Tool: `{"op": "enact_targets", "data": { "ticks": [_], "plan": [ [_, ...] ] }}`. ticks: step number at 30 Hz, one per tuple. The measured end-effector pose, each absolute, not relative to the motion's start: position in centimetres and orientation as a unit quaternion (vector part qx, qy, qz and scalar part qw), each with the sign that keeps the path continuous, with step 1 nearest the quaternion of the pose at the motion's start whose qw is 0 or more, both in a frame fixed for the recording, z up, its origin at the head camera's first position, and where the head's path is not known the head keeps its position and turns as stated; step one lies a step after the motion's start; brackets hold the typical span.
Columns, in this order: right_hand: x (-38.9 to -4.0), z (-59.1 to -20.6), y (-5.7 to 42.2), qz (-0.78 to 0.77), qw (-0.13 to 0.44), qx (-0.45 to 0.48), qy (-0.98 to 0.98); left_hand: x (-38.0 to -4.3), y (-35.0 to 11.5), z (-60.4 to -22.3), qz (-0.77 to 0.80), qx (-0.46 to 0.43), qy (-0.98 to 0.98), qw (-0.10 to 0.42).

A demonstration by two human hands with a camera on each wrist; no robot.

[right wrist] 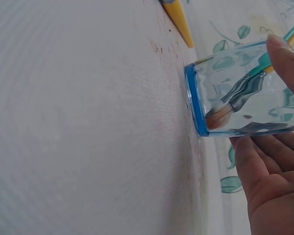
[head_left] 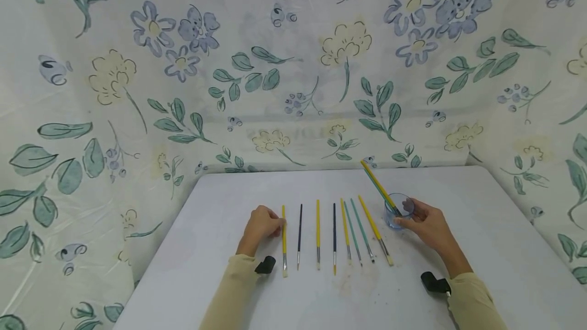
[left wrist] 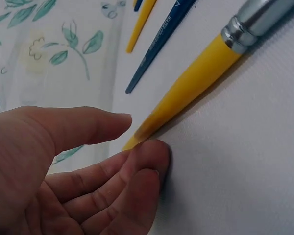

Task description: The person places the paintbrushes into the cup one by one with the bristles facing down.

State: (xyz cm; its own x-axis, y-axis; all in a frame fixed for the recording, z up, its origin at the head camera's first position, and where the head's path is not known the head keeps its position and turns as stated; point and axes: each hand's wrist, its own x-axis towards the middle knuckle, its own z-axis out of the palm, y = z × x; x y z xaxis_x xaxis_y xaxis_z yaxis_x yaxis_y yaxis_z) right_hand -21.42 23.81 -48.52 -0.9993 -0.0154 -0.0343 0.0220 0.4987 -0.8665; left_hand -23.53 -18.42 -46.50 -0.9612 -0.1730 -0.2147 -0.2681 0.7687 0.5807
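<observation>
My left hand is at the upper handle of the leftmost yellow paintbrush, which lies on the table. In the left wrist view a fingertip meets the yellow handle, while the thumb stands slightly apart from it across a small gap. My right hand grips a clear cup with a blue base, thumb on one side and fingers on the other. Inside the cup lean a yellow and a green paintbrush; their bristles rest near its bottom in the right wrist view.
Several more paintbrushes lie in a row between the hands, bristles toward me: dark, yellow, teal and a yellow one nearest the cup. Faint stains mark the white table. A floral sheet hangs behind.
</observation>
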Motion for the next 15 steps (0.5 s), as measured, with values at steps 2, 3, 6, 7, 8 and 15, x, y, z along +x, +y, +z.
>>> {"op": "enact_targets", "data": {
  "ticks": [2,3,6,7,8,15],
  "plan": [
    [-21.4,-48.5,23.8,-0.501,0.017,0.002,0.865,-23.5,-18.2,-46.4,0.316,-0.11,0.939,0.083],
    [-21.4,-48.5,23.8,-0.5,0.016,0.002,0.866,-23.5,-18.0,-46.3,0.314,-0.107,0.94,0.087],
    [-21.4,-48.5,23.7,-0.5,0.014,0.004,0.866,-23.5,-17.6,-46.2,0.307,-0.101,0.941,0.097],
    [-21.4,-48.5,23.7,-0.499,0.015,0.004,0.866,-23.5,-17.5,-46.1,0.306,-0.102,0.942,0.098],
    [-21.4,-48.5,23.7,-0.498,0.016,0.005,0.867,-23.5,-17.4,-46.1,0.303,-0.103,0.942,0.101],
    [-21.4,-48.6,23.6,-0.492,0.015,0.006,0.87,-23.6,-16.8,-45.9,0.296,-0.111,0.942,0.113]
  ]
}}
